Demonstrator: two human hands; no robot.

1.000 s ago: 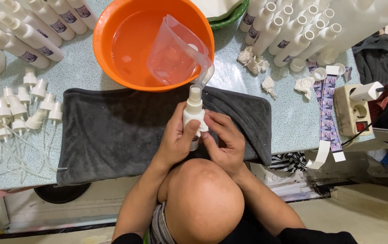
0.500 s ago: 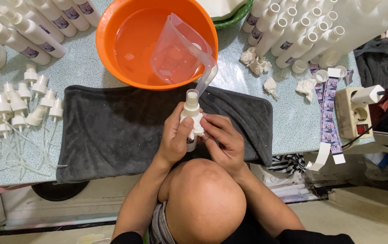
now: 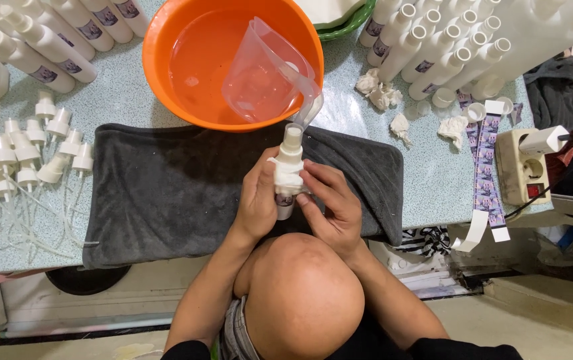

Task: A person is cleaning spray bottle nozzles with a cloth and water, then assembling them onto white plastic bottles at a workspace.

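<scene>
Both hands now press a white tissue (image 3: pixel 288 175) around the spray bottle (image 3: pixel 289 167), left hand (image 3: pixel 258 200) fingers clenched on it, right hand (image 3: pixel 330 203) fingers wiping where earlier they only gripped.

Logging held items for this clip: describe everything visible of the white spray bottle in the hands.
The white spray bottle is slim, plastic-looking, with a white pump head on top and a dark label band low on its body. It stands roughly upright over the grey towel. The left hand grips its side; the right hand presses a white tissue around its middle.
</scene>
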